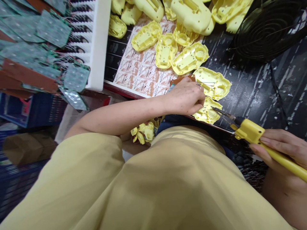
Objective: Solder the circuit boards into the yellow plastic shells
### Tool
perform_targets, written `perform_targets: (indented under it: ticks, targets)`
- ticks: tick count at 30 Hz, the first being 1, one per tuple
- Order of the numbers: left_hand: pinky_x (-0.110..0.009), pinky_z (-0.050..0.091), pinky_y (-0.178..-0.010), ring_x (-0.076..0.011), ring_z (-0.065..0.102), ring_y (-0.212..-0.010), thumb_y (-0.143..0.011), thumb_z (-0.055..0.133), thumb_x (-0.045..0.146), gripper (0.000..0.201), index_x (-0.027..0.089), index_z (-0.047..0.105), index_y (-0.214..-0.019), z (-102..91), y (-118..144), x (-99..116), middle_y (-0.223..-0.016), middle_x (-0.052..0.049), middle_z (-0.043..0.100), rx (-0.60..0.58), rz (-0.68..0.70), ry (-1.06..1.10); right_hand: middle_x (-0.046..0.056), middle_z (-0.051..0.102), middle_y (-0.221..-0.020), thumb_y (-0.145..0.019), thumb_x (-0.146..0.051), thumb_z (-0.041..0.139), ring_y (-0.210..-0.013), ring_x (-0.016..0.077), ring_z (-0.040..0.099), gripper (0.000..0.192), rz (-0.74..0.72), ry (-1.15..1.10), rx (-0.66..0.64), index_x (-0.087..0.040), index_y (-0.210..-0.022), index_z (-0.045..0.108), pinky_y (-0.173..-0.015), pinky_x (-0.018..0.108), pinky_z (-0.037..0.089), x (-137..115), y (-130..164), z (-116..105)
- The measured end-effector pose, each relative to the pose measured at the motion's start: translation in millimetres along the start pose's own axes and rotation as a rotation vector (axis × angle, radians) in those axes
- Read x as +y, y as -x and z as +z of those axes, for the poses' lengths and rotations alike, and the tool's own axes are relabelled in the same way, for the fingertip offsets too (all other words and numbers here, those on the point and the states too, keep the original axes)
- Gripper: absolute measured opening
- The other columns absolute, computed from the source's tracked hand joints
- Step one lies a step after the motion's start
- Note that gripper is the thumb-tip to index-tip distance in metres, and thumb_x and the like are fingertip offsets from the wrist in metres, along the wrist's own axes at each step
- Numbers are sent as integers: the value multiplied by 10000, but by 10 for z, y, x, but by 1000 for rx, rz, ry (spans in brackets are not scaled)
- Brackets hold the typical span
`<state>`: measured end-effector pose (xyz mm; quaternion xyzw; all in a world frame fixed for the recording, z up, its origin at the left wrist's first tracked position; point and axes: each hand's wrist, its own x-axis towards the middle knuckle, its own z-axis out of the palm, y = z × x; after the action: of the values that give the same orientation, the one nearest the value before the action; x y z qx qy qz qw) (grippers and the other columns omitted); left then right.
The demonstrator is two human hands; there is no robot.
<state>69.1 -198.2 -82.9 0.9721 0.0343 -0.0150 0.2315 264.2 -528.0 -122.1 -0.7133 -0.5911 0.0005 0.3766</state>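
Note:
My left hand [185, 97] rests with curled fingers on a yellow plastic shell [208, 111] at the near edge of the dark bench, pinching something small that I cannot make out. My right hand [279, 147] grips the yellow handle of a soldering iron [249, 131]. Its dark metal tip points left and touches the shell beside my left fingers. A second open shell [213, 83] lies just beyond the first. A brown circuit board edge [178, 80] shows behind my left hand.
Several more yellow shells [165, 48] lie heaped on a printed sheet [141, 73] further back. A white tray [99, 44] at the left holds green circuit boards [54, 28] with wires. A black fan grille [266, 28] stands at the far right.

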Motion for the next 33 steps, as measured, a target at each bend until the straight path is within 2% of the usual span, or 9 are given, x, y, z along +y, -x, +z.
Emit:
perform_targets:
  ticks: [3, 6, 9, 13, 16, 20, 24, 29, 33]
  targets:
    - [-539, 483, -1124, -254, 722, -976, -920, 611, 239, 218, 236, 802, -817, 8, 1, -1, -832, -24, 761, -2, -5, -2, 8, 814, -915, -1034, -425, 800, -761, 160, 792, 83, -165, -99, 17, -351, -1037, 763, -630, 257, 660, -69, -72, 118]
    - [-546, 468, -1147, -255, 723, -986, -923, 607, 243, 224, 240, 815, -840, 19, 5, -6, -834, -25, 763, 6, -4, 0, 8, 795, -830, -1087, -484, 717, -697, 167, 780, 183, -155, -80, 46, -322, -1002, 737, -580, 269, 638, -134, -139, 209]
    - [-549, 462, -1156, -259, 726, -991, -916, 611, 245, 220, 244, 824, -858, 25, 9, -11, -830, -28, 763, 5, -4, 1, 1, 794, -787, -1030, -521, 798, -635, 189, 771, 211, -111, 8, 90, -315, -1028, 755, -522, 293, 620, -208, -195, 229]
    - [-547, 464, -1158, -258, 727, -989, -911, 610, 242, 222, 245, 826, -862, 21, 9, -10, -831, -28, 768, 5, -4, 3, -14, 795, -769, -992, -389, 866, -617, 182, 773, 149, -151, -16, 138, -300, -978, 747, -492, 266, 604, -262, -237, 214]
    - [-546, 462, -1162, -256, 728, -982, -916, 604, 249, 228, 246, 822, -848, 16, 8, -7, -845, -27, 776, 2, -12, 6, -1, 797, -795, -1034, -372, 821, -662, 161, 788, 186, -192, -63, 113, -279, -932, 696, -509, 234, 597, -218, -238, 225]
    - [-547, 459, -1169, -254, 727, -986, -931, 601, 265, 228, 240, 815, -854, 13, 8, -6, -875, -24, 786, 3, -9, 9, 6, 799, -843, -1105, -400, 720, -723, 133, 796, 181, -263, -83, 19, -278, -979, 675, -559, 209, 598, -135, -250, 252]
    - [-550, 470, -1156, -254, 729, -986, -929, 589, 259, 242, 228, 822, -869, 8, 10, -2, -884, -33, 783, -13, -13, -3, -9, 792, -863, -1097, -377, 735, -779, 125, 803, 125, -261, -94, 9, -295, -1024, 677, -640, 200, 633, -66, -230, 182]
    - [-529, 497, -1112, -245, 725, -964, -931, 580, 245, 248, 231, 818, -860, 15, 14, -7, -853, -27, 769, 3, 4, -27, 5, 821, -979, -963, -371, 905, -822, 163, 819, 200, -192, -44, -25, -335, -994, 711, -638, 240, 672, -15, -138, 57]
    - [-518, 498, -1087, -245, 718, -952, -942, 584, 256, 244, 225, 808, -850, 28, 12, 1, -865, -29, 776, 4, 5, -57, 1, 806, -880, -1025, -325, 818, -750, 175, 812, 79, -138, -86, 107, -303, -1033, 742, -603, 243, 667, -123, -114, 124]
